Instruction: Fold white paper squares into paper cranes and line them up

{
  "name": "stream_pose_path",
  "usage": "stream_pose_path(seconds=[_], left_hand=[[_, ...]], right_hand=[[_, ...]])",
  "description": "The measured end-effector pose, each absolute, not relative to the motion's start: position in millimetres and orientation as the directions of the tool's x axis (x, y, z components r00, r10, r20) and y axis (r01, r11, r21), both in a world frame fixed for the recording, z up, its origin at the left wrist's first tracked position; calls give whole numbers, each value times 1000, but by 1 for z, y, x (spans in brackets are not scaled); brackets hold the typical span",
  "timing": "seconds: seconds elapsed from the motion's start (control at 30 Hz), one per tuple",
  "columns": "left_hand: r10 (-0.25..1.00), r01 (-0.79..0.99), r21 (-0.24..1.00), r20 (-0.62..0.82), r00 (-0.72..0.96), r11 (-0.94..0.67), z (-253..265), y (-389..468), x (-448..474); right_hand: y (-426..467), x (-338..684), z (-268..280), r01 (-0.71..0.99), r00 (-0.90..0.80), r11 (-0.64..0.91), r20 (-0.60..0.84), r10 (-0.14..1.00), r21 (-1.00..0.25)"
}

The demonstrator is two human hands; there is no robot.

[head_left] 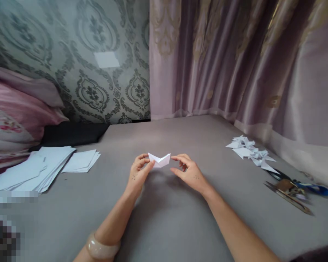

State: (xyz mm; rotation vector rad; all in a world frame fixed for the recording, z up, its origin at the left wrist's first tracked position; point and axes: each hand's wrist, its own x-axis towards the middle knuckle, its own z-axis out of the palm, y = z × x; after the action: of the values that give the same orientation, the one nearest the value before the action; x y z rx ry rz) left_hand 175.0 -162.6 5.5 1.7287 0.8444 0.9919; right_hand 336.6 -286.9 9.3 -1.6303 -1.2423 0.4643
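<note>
A small white folded paper point(161, 162) is held up over the middle of the grey surface point(164, 225), its two pointed ends rising to either side of a dip, so that it makes a shallow V. The left hand point(136, 177) has its grip closed on the paper's left end, thumb in front and fingers behind. The right hand point(191, 175) is at the other end with its grip parted: the index fingertip is right by the paper's right tip, the thumb lower and apart from it. Whether that fingertip touches cannot be told. A pale bangle point(102, 249) circles the left wrist.

Well to the left lie a small stack of squares point(79, 162) and, just beside it, a larger stack of sheets point(56, 160), fanned unevenly. Behind them are a black item point(73, 134) and pink bedding point(24, 105).

Well to the right is a heap of folded pieces point(246, 151), white and pointed. Nearer the person are a blue-handled tool point(317, 189), a brown item point(284, 185) and a slim pointed tool point(289, 199). Patterned wallpaper point(93, 89) and a mauve curtain point(205, 65) stand at the back.
</note>
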Motion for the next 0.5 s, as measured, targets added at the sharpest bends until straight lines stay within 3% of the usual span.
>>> stream_pose_path(seconds=[0.07, 0.2, 0.5], left_hand=[[894, -17, 996, 90, 438, -92, 13, -169, 174], [831, -129, 957, -155, 534, 261, 19, -179, 176], [820, -163, 938, -173, 546, 307, 15, -184, 179]], right_hand=[[-288, 334, 17, 529, 454, 48, 331, 827, -847], [-289, 324, 24, 594, 473, 83, 431, 768, -800], [-283, 318, 11, 572, 481, 74, 407, 777, -817]])
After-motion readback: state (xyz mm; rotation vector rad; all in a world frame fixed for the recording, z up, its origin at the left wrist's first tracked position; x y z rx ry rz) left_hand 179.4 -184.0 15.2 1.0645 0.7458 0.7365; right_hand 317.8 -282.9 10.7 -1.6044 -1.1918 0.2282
